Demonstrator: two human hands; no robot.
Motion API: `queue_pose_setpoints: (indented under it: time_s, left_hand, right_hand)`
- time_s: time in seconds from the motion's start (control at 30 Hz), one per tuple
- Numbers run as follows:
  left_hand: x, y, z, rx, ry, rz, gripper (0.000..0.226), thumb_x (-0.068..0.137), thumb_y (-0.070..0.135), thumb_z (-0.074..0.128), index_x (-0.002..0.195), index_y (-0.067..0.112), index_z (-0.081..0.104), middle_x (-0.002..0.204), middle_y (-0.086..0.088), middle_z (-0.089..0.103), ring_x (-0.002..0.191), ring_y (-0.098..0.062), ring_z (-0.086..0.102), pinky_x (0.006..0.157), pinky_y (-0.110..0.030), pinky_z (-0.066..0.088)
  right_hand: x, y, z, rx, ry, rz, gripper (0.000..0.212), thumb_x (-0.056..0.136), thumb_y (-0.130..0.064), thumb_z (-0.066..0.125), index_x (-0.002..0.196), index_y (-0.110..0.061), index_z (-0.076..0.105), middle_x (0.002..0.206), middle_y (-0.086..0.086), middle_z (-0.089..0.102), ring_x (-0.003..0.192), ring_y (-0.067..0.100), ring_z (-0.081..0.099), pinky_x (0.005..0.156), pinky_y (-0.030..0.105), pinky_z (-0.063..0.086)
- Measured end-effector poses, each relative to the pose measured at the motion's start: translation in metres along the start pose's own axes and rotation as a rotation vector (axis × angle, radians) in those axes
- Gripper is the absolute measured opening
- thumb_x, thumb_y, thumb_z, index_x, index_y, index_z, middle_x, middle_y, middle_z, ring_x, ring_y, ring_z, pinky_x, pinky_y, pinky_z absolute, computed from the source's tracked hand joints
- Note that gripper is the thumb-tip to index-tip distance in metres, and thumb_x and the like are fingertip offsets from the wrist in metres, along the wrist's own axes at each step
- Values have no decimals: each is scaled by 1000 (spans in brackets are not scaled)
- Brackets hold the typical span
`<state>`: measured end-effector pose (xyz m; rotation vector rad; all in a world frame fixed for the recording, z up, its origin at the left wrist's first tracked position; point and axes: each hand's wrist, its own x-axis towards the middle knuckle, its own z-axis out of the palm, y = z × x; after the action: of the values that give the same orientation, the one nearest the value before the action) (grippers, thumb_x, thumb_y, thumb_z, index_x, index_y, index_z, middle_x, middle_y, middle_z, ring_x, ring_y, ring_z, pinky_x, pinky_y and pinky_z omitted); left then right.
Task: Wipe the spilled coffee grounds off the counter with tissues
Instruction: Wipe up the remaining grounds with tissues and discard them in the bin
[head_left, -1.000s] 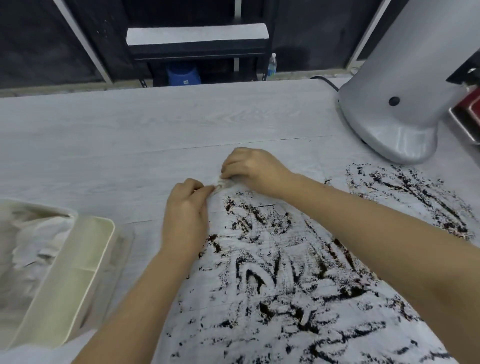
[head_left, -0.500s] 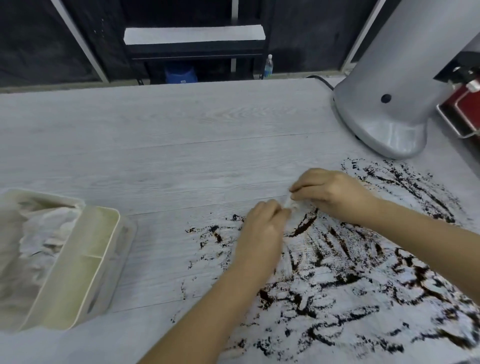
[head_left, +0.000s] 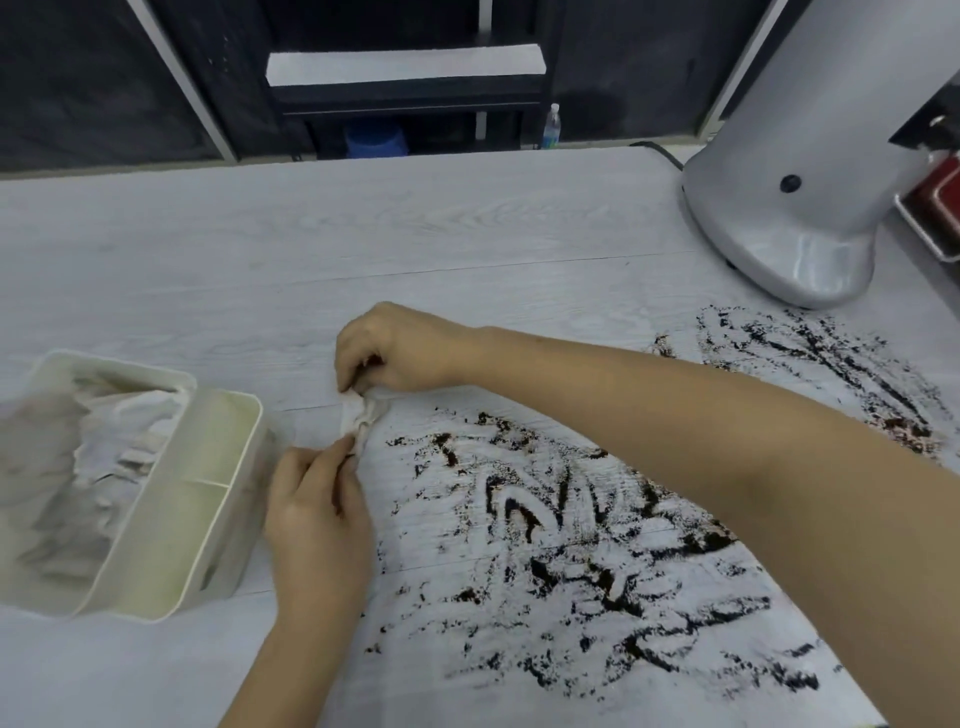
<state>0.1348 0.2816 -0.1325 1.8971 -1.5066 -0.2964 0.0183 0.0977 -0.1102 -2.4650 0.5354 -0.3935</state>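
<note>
Dark coffee grounds (head_left: 597, 551) lie smeared over the pale wood-grain counter (head_left: 363, 244), spreading from the middle to the right edge. A small crumpled white tissue (head_left: 361, 415) sits at the left border of the spill. My right hand (head_left: 400, 351) pinches its upper end with curled fingers. My left hand (head_left: 317, 512) pinches its lower end between thumb and fingertips. Both hands are at the left of the grounds, close to the tissue box.
A cream plastic box (head_left: 176, 509) holding crumpled white tissues (head_left: 78, 467) stands at the left, almost touching my left hand. A silver machine base (head_left: 800, 208) stands at the back right with a red object (head_left: 940, 192) beside it. Beyond the counter's far edge are dark shelves and a bottle (head_left: 551, 127).
Both hands have carried the tissue leftward, from the upper middle of the spill to its left border next to the box. The view has swung left as well.
</note>
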Motion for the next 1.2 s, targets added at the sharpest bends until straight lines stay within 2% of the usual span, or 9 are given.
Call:
queue_pose_setpoints:
  time_s: [0.17,0.37,0.5,0.63,0.73,0.9,0.97,1.07,1.2]
  left_hand:
    - [-8,32,26,-88,-132,188,25,87,-5,64,110,-1,71,82,-2,50,76,-18,48,65,-34,43]
    - [-47,96,71,-94,-344,422,35,82,-5,69,116,0,68,84,-5,55,77,-16,47,63,-24,36]
    - [-46,106,70,-148,-423,448,36,81,-9,69,115,2,69,87,-4,55,80,-18,50,67,-33,49]
    - [-38,83,31,-222,-320,351,25,91,4,63,115,4,69,90,1,55,82,-13,49,69,-25,45]
    - [-42,46,-9,-220,-193,265,23,92,7,58,111,4,69,93,0,57,83,-16,55,74,-22,44]
    - [-65,-11,-51,-71,-70,41,24,93,12,59,114,11,68,98,2,60,91,-18,61,79,-30,49]
    - [-72,-25,-53,-32,-47,-16,28,90,13,57,114,10,70,97,0,61,89,-20,61,80,-25,46]
    - [-76,-30,-48,5,-66,-5,32,87,7,55,113,7,72,99,-3,59,90,-24,58,81,-25,43]
    - [-81,-9,-25,17,-143,180,32,86,-2,56,115,1,69,99,-8,59,89,-23,52,81,-26,41]
  right_hand:
    - [-66,5,-27,-167,-12,23,8,75,-8,74,81,-13,77,83,-1,72,81,18,66,73,26,48]
    - [-190,0,-48,-269,70,229,11,81,-9,72,90,-13,77,88,0,70,84,19,63,71,36,54]
    - [-223,-11,-54,-232,73,340,20,78,3,73,91,-12,77,89,1,69,82,17,64,71,38,56]
    - [-183,-25,-48,-128,40,304,15,80,-2,73,91,-12,76,88,-1,71,83,13,64,78,34,55]
    - [-127,-43,-27,-88,27,148,12,82,-4,71,91,-10,76,90,2,71,85,16,64,81,25,50]
    - [-50,-68,27,-86,-32,-95,10,80,-4,69,86,-9,75,88,1,70,87,18,62,67,34,51]
    - [-37,-72,43,-107,-50,-154,9,78,-4,70,84,-10,75,87,0,70,87,18,61,59,34,51]
    - [-40,-71,46,-121,-42,-163,9,78,-6,70,85,-10,75,92,2,68,89,18,60,56,31,49]
    - [-82,-60,31,-168,-24,-112,11,82,-10,72,91,-11,76,95,2,70,90,18,61,58,32,51]
